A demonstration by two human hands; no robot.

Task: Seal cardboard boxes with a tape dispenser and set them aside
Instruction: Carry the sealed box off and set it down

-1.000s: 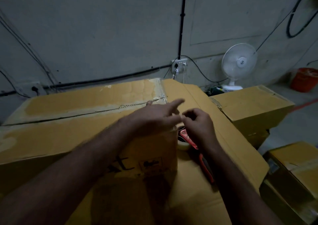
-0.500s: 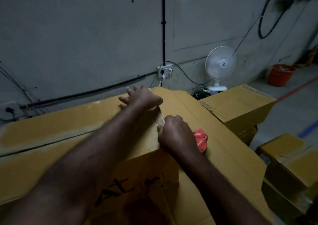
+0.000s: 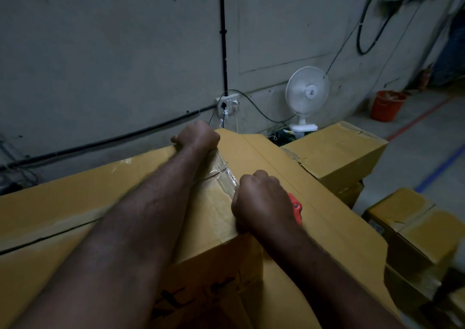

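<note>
Fingers of right hand (image 3: 261,202) clamped round dispenser (image 3: 295,208), on box (image 3: 75,202) top near its front edge; left hand (image 3: 198,136) fingers curled over far edge, pinning tape (image 3: 224,175). Step, as judged: laying strip. Keep tape taut, dispenser low; press flat before cutting.

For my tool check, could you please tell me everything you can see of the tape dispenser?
The tape dispenser is mostly hidden by the right hand, which grips it; only a red, plastic-looking piece with a round fastener shows at the hand's right side. It lies against the top of the cardboard box, near its right edge. A strip of clear tape runs from under the hand across the box top to the left hand at the far edge. Roll and blade are out of sight.
</note>
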